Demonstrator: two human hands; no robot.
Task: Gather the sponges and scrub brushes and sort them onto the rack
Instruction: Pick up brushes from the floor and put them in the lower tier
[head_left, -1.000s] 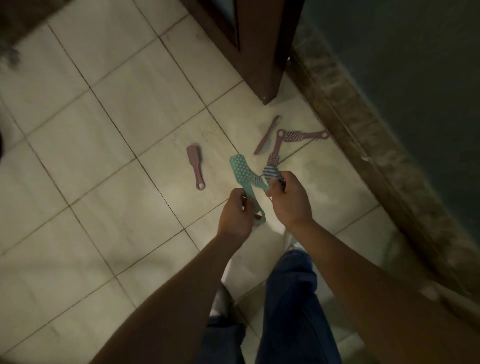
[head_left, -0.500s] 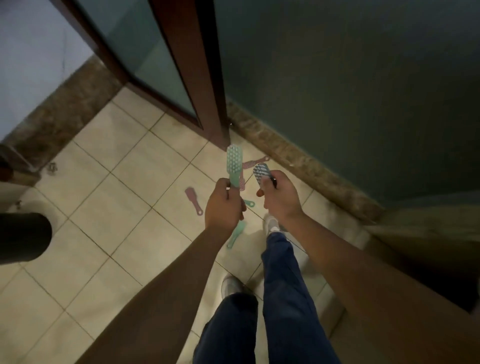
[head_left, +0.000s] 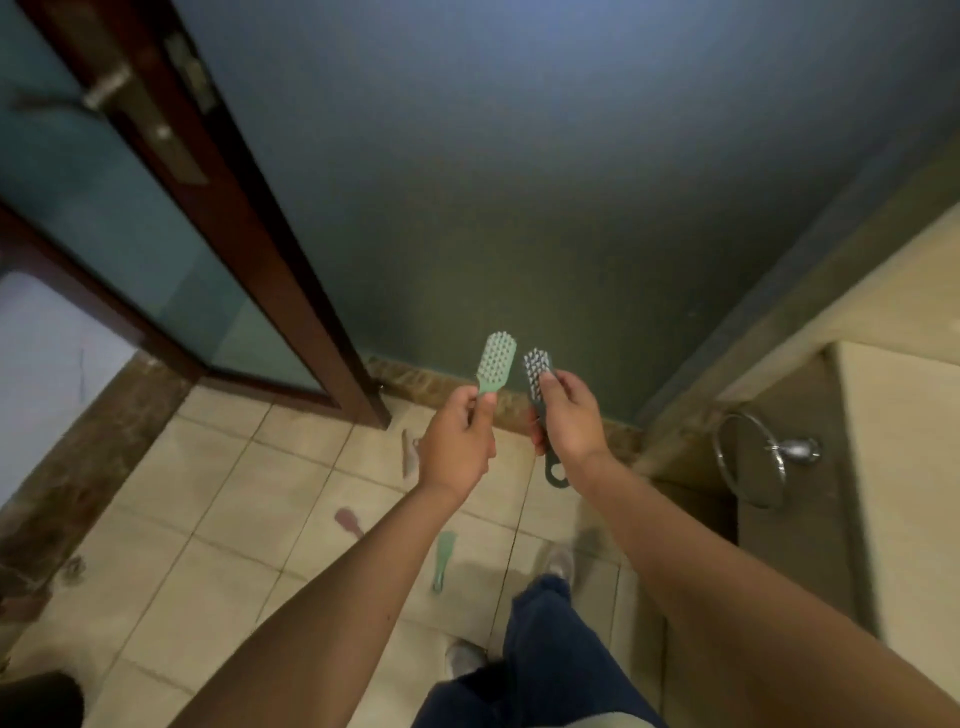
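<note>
Green brush (head_left: 496, 362), grey brush (head_left: 536, 372), beige tiles (head_left: 249, 499)

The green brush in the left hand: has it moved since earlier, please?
Yes, the green brush has risen away from the pink brush on the floor.

Left-hand brush (head_left: 497, 361) beside right-hand brush (head_left: 536, 370) — towel ring (head_left: 748, 457) further right.

Brushes: 5 confirmed. 2 held: green brush (head_left: 497, 361) in left hand (head_left: 457, 452), dark grey brush (head_left: 536, 376) in right hand (head_left: 571, 428). 3 on floor tiles (head_left: 234, 519): pink brush (head_left: 348, 521), second green brush (head_left: 444, 558), pinkish brush (head_left: 407, 453) near the door frame (head_left: 270, 234). That last one is blurred and may be 2, can't tell. Shoes: 2, front shoe (head_left: 560, 560) and rear shoe (head_left: 464, 659). Towel ring (head_left: 748, 457): 1.
</note>
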